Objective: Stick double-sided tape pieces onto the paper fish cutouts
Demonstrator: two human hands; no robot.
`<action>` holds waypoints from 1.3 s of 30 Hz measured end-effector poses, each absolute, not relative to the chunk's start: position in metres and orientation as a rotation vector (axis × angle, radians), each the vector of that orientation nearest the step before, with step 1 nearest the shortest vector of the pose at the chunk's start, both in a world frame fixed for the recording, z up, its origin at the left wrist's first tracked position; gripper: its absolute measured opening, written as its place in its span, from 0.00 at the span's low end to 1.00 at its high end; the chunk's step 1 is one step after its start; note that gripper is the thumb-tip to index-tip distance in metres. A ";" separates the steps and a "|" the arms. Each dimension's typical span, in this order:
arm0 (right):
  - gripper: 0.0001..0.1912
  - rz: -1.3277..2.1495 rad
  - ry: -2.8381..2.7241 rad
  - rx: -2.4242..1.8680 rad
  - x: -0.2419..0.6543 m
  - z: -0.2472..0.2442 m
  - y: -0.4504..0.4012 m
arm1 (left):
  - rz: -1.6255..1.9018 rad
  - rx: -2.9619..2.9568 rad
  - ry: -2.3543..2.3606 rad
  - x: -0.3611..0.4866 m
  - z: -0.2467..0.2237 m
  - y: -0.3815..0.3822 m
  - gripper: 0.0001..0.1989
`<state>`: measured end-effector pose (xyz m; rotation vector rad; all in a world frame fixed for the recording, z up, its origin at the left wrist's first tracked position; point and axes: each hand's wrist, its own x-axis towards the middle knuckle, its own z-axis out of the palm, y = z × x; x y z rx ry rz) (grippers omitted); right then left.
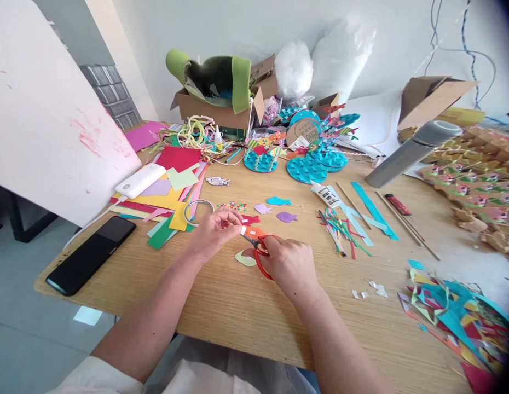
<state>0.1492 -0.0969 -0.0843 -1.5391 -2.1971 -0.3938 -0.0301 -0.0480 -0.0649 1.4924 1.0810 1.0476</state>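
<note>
Both forearms enter from the bottom edge, meeting mid-table over the wooden table (246, 312). Far left: black phone (90, 254) lying flat near the table edge, white power bank (140, 180) above it, resting on a fanned stack of coloured paper sheets (172, 194). Left hand (215, 232) sits just right of the stack, fingers curled together, thumb and forefinger pinching a small white paper scrap (243, 230). Scrap sits right at the blades of the orange-handled scissors (258, 249). Right hand (289, 265) grips the scissor handles, fingers closed through the loops; blades point left toward the scrap. Pale green cutout (245, 259) lies on the table just under the scissors. Behind the hands: small paper fish (279, 201) in teal and purple, red one near the left fingers. Further right: glue bottle (325, 194), loose paper strips (345, 227), thin wooden sticks (402, 224), grey tube (410, 153). Near right corner: heap of paper offcuts (455, 317).
</note>
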 end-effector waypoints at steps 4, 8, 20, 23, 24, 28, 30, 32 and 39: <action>0.26 -0.301 -2.262 -1.604 0.148 -0.084 -0.098 | 1.055 1.496 1.080 -0.030 -0.068 -0.047 0.05; 0.23 -0.105 -2.332 -1.691 0.146 -0.082 -0.097 | 1.149 1.455 1.081 -0.031 -0.070 -0.046 0.05; 0.12 0.744 -1.757 -1.521 0.153 -0.071 -0.092 | 1.054 2.045 1.041 -0.023 -0.074 -0.061 0.06; 0.10 0.766 -1.804 -1.476 0.151 -0.072 -0.093 | 1.057 2.129 1.040 -0.019 -0.076 -0.064 0.06; 0.09 0.771 -1.815 -1.472 0.151 -0.073 -0.093 | 1.050 2.139 1.045 -0.019 -0.077 -0.064 0.07; 0.08 0.822 -1.839 -1.470 0.151 -0.074 -0.093 | 0.988 2.147 1.046 -0.019 -0.073 -0.065 0.08; 0.08 0.838 -1.825 -1.472 0.151 -0.074 -0.093 | 0.976 2.137 1.050 -0.018 -0.072 -0.066 0.07; 0.08 0.851 -1.770 -1.494 0.150 -0.073 -0.093 | 0.989 2.102 1.061 -0.018 -0.071 -0.066 0.05; 0.08 0.985 -1.238 -1.609 0.170 -0.057 -0.074 | 1.087 1.884 1.185 -0.028 -0.076 -0.057 0.10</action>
